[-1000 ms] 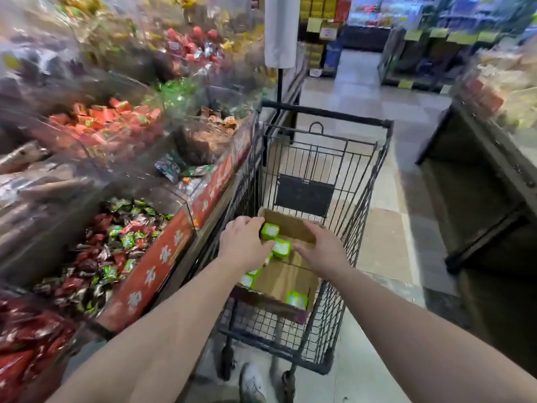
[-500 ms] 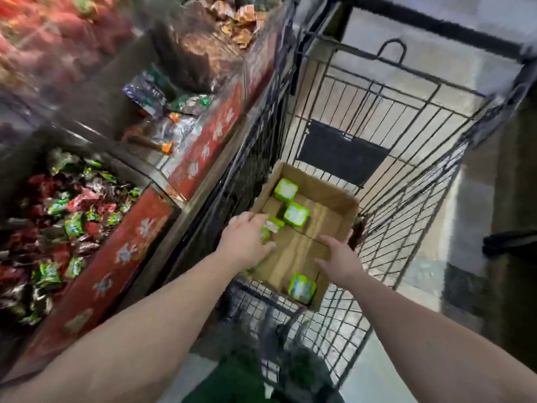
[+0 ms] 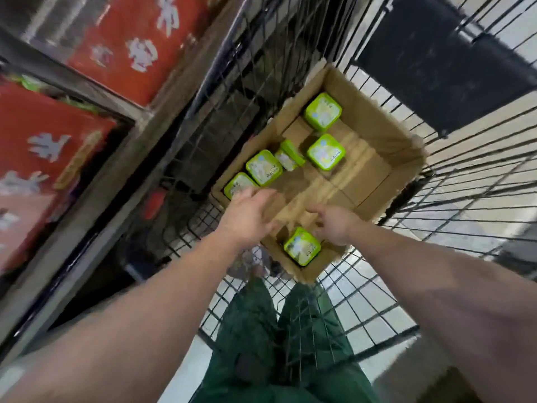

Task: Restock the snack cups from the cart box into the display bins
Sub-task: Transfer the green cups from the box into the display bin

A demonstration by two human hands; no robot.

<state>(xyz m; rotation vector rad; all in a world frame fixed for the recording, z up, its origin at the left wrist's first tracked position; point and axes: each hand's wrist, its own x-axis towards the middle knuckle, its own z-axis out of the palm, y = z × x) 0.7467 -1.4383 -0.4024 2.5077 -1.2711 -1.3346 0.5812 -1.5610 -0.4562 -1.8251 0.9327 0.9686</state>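
1. We see six green snack cups in the cardboard box (image 3: 374, 146) that sits in the wire cart (image 3: 465, 175). Five stand lid-up and one (image 3: 290, 155) lies tipped on its side between two others.
2. Our left hand (image 3: 250, 210) reaches over the box's left corner, fingers loosely spread and holding nothing. Its fingertips sit at the edge of the nearest left cup (image 3: 236, 184), with a second cup (image 3: 263, 167) just beyond it.
3. Our right hand (image 3: 337, 225) hangs over the near end of the box, also empty, fingers slack and partly curled. The near cup (image 3: 302, 249) lies just beside it, towards us and to its left, apparently touching or almost so.
4. We judge that each hand has its own cup at hand. The far two cups (image 3: 322, 112) (image 3: 326, 152) lie well ahead of both and would come later.
5. The cups are squarish, so no long axis matters; a grasp from above across the lid edges should do.
6. Motion blur softens both hands, so we cannot tell whether either actually touches a cup.
7. The left cup is partly covered by our fingers. The display bins (image 3: 58, 146) at left show only their red fronts, with their openings cut off.
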